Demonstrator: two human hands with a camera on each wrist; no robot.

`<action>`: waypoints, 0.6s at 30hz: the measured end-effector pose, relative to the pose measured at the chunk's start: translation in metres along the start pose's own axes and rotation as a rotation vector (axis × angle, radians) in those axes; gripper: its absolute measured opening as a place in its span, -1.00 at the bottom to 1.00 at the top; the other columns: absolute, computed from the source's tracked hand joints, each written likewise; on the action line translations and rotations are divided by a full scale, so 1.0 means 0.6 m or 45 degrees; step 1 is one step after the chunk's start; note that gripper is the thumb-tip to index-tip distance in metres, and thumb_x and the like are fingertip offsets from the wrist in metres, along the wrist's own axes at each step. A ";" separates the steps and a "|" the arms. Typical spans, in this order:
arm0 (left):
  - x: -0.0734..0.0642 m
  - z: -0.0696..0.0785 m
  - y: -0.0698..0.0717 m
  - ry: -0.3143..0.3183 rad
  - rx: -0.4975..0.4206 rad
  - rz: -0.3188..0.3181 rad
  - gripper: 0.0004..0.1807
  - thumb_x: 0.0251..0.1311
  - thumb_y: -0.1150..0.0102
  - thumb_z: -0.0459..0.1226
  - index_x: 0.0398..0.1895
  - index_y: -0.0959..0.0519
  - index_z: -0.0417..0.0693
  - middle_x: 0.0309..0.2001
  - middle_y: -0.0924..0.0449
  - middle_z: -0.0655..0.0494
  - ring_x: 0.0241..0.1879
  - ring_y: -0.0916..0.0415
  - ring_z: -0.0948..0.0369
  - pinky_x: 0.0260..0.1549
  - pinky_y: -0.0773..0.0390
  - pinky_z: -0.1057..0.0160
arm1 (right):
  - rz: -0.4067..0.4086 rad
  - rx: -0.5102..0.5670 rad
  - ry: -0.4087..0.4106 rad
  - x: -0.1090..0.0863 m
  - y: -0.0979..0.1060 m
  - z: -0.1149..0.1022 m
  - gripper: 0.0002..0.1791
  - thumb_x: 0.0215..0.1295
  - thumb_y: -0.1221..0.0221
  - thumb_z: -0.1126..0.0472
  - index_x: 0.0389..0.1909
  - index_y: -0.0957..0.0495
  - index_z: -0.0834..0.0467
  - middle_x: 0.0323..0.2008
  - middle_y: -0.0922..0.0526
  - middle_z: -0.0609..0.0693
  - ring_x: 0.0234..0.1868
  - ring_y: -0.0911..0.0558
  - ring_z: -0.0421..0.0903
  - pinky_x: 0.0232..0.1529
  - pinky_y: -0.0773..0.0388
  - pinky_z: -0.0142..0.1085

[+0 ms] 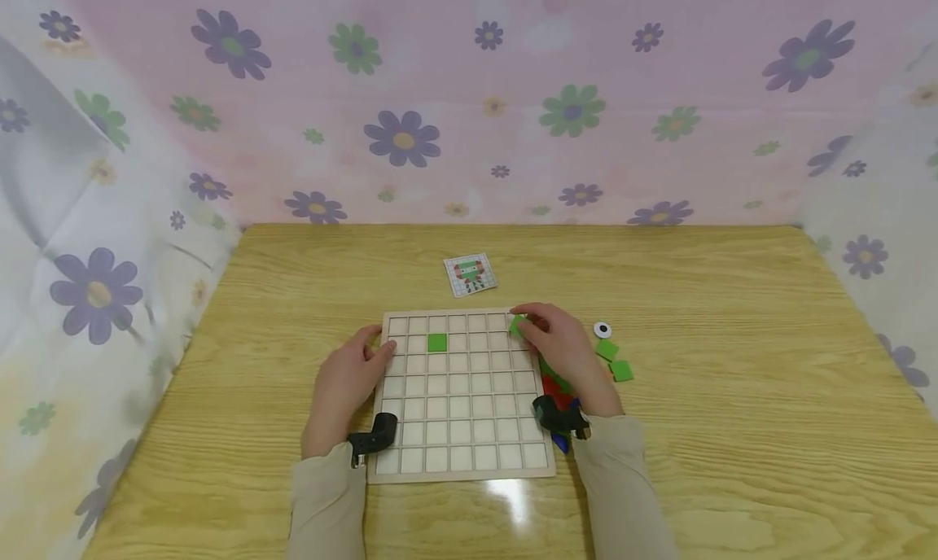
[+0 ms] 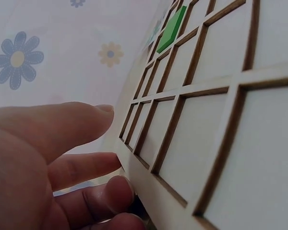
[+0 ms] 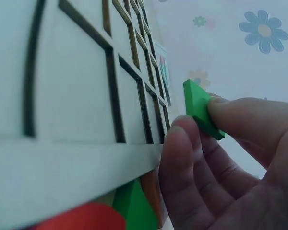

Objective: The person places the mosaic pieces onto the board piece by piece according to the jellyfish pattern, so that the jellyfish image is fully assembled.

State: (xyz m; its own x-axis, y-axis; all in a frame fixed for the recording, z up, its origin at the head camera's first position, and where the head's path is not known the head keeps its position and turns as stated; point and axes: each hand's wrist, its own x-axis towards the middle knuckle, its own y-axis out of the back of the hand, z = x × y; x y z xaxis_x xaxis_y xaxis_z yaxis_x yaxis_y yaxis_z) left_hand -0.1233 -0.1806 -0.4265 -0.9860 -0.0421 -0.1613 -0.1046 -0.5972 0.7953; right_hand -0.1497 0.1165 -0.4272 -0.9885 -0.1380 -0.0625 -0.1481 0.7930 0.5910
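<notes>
My right hand (image 1: 564, 344) pinches a green square tile (image 3: 198, 106) between thumb and fingers, above the top right corner of a wooden grid board (image 1: 449, 411). At the board's left edge is my left hand (image 1: 350, 381). In the left wrist view its fingertips (image 2: 103, 163) touch the rim, while the thumb lies loosely over the edge. Another green square tile (image 1: 437, 343) sits in a cell of the second row, near the upper left. The other cells I see hold bare wood.
Beyond the board lies a pattern card (image 1: 471, 274) with a green and red figure. To the right are a round eye piece (image 1: 602, 330) and loose green tiles (image 1: 621, 370). Red pieces (image 1: 557, 392), green and blue ones lie along the board's right edge, partly hidden by my right arm.
</notes>
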 end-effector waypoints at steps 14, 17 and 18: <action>0.004 -0.007 0.001 -0.020 -0.001 -0.007 -0.46 0.19 0.04 0.01 0.20 -0.32 0.02 -0.55 -0.38 0.16 -0.62 -0.28 0.21 -0.60 -0.24 0.27 | -0.065 -0.014 -0.046 0.033 0.001 -0.007 -0.71 0.29 -0.01 0.13 0.01 -0.48 0.02 -0.29 -0.51 0.01 -0.42 -0.48 -0.05 -0.44 -0.36 -0.24; 0.003 -0.006 0.002 -0.018 -0.015 -0.009 -0.47 0.19 0.04 0.00 0.21 -0.32 0.02 -0.55 -0.37 0.15 -0.62 -0.27 0.20 -0.61 -0.23 0.26 | -0.037 -0.028 -0.069 0.035 -0.002 -0.010 -0.70 0.26 -0.03 0.13 0.01 -0.47 0.02 -0.22 -0.51 0.00 -0.31 -0.49 -0.06 -0.34 -0.38 -0.23; 0.002 -0.006 0.001 -0.017 -0.018 -0.008 -0.47 0.19 0.04 0.00 0.21 -0.33 0.02 -0.56 -0.37 0.15 -0.63 -0.27 0.20 -0.61 -0.23 0.26 | -0.035 -0.024 -0.073 0.035 -0.004 -0.010 -0.70 0.25 -0.03 0.13 0.01 -0.47 0.02 -0.21 -0.51 0.00 -0.29 -0.49 -0.06 -0.32 -0.39 -0.22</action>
State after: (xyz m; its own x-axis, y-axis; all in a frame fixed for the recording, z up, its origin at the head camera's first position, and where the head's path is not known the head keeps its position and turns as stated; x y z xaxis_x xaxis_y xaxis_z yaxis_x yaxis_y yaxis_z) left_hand -0.1243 -0.1838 -0.4282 -0.9869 -0.0276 -0.1587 -0.1093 -0.6086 0.7859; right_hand -0.1700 0.1081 -0.4250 -0.9843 -0.1250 -0.1248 -0.1753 0.7778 0.6035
